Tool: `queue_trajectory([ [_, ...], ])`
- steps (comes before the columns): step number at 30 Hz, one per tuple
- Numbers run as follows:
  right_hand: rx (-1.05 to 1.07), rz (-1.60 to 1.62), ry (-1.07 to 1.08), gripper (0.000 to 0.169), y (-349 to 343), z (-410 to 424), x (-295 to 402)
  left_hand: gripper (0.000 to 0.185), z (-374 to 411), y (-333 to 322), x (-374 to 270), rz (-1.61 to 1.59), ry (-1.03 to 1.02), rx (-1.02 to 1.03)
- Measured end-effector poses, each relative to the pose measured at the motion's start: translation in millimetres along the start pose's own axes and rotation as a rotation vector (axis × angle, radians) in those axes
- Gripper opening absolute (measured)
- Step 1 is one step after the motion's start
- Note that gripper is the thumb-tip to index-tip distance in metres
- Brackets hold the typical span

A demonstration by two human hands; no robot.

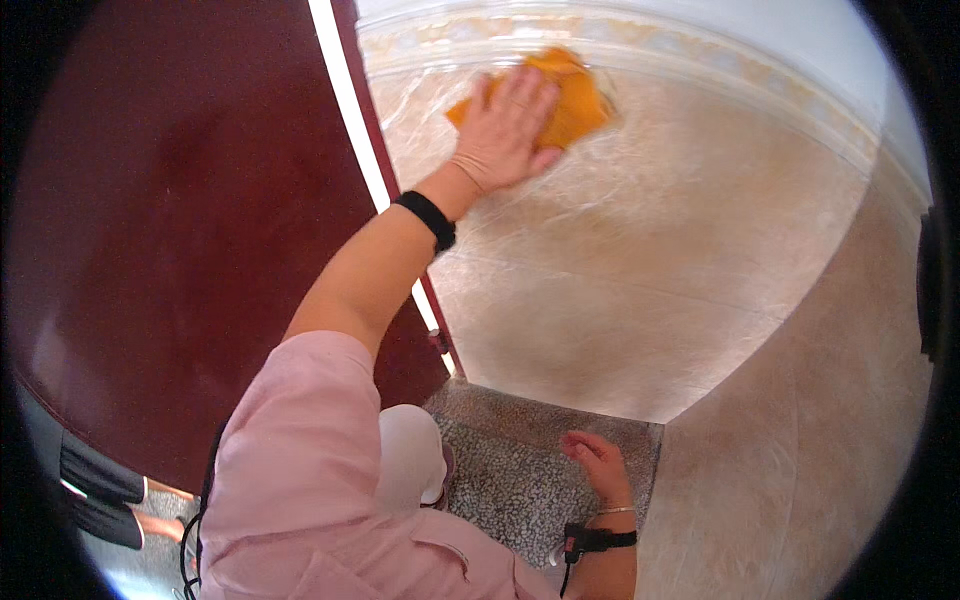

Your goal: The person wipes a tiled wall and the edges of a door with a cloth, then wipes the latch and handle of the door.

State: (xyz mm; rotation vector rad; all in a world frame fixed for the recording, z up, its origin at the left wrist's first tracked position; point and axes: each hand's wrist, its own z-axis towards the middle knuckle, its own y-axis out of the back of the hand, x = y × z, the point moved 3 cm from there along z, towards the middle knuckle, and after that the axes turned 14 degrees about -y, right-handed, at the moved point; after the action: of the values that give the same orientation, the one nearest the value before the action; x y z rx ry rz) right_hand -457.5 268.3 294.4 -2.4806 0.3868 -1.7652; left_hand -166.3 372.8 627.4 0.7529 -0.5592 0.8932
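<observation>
My left hand (510,131) is spread flat over an orange cloth (581,109) and presses it to the tiled wall (637,225). The cloth lies just under a patterned border tile strip (660,45), slightly blurred. Its upper edge is crumpled, and part of it is hidden beneath my fingers. Low on the right, my right hand (600,465) hangs over the speckled floor (510,480), near the wall corner. Its fingers are loosely bent and nothing shows in them.
A dark red door (187,225) stands close on the left, with a bright gap along its edge and a hinge (437,341) low down. Beyond it, at lower left, are another person's legs (161,525). A second tiled wall (810,420) rises on the right. Black cables (189,555) hang beside me.
</observation>
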Motion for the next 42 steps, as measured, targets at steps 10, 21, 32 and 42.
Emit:
queue_trajectory([
  [10,-0.007,-0.17,-0.093,0.027,-42,36,14,0.08,-219,-101,-62,-0.147,0.788,-0.137],
  [21,0.031,-0.163,-0.185,0.028,-55,60,3,0.068,-315,-154,-142,-0.456,0.937,0.159],
  [32,0.094,-0.263,-0.063,0.03,-60,36,20,0.086,-128,-110,-170,-0.693,0.46,0.289],
  [42,0.027,-0.303,-0.024,0.034,-32,30,-9,0.056,75,-79,-344,-0.37,-0.509,-0.203],
])
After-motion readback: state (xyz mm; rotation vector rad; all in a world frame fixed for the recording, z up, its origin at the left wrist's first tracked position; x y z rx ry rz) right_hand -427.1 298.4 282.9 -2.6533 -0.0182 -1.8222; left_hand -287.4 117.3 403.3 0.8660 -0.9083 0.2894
